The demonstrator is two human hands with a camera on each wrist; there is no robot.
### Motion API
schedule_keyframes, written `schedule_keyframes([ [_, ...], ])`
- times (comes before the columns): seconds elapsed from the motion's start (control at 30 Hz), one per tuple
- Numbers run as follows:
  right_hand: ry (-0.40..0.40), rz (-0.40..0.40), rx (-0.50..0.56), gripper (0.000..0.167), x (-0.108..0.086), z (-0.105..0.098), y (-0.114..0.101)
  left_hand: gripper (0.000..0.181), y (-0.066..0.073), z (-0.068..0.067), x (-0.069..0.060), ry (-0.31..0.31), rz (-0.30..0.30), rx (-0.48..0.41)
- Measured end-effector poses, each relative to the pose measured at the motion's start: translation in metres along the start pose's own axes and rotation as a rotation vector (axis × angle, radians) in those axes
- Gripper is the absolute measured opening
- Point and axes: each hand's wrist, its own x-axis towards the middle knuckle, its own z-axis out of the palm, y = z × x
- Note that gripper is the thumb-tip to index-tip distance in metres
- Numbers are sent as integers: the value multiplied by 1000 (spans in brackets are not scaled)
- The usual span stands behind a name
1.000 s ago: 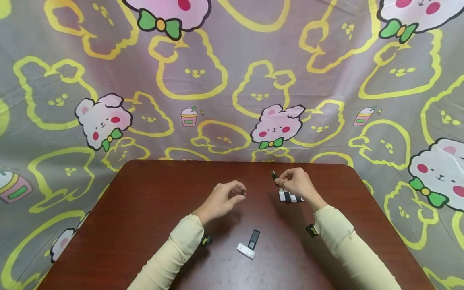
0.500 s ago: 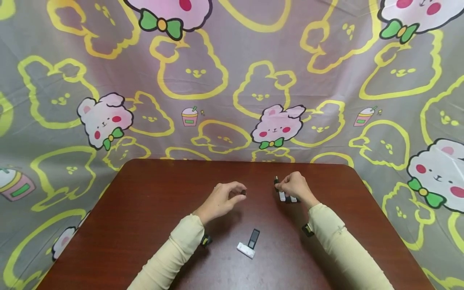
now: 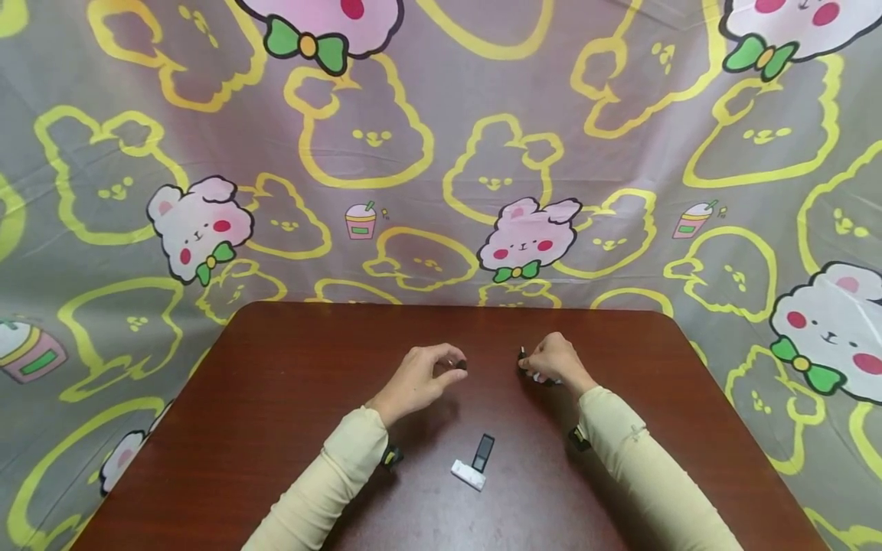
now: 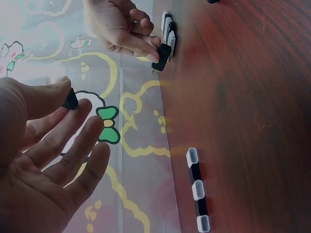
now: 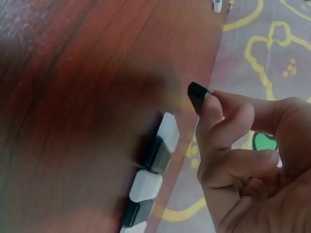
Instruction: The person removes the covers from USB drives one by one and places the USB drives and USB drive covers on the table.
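My right hand (image 3: pixel 556 358) pinches a black USB stick (image 4: pixel 162 57) between thumb and finger; its metal plug shows in the left wrist view. Directly by it on the table runs a row of alternating white and black USB sticks (image 5: pixel 146 185), mostly covered by the hand in the head view. Farther left, my left hand (image 3: pixel 420 383) holds a small black cap (image 4: pixel 71 99) in a pinch above the table, its other fingers loosely spread. A row of white and black caps (image 4: pixel 198 190) lies on the table beyond that hand, hidden behind it in the head view.
Nearer the front of the brown table (image 3: pixel 289 367) lie a black USB stick (image 3: pixel 484 451) and a white one (image 3: pixel 468 474), touching at an angle. A patterned cloth (image 3: pixel 427 115) hangs behind the table's far edge.
The right hand has come down and slightly left with the black USB stick, to the left end of the row. The left hand stays in place with the cap.
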Motion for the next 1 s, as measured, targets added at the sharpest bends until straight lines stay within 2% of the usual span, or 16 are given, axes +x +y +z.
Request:
schedule_keyframes([
  [0.3, -17, -5, -42, 24, 2, 7, 2, 20, -2, 2, 0, 36, 60, 38],
  [0.43, -11, -2, -71, 23, 3, 7, 2, 19, -3, 1, 1, 34, 67, 51],
  [0.67, -14, -10, -51, 24, 3, 5, 1, 18, -3, 0, 1, 58, 101, 69],
  [1.0, 4, -39, -80, 25, 1, 6, 6, 19, -5, 0, -1, 62, 98, 71],
])
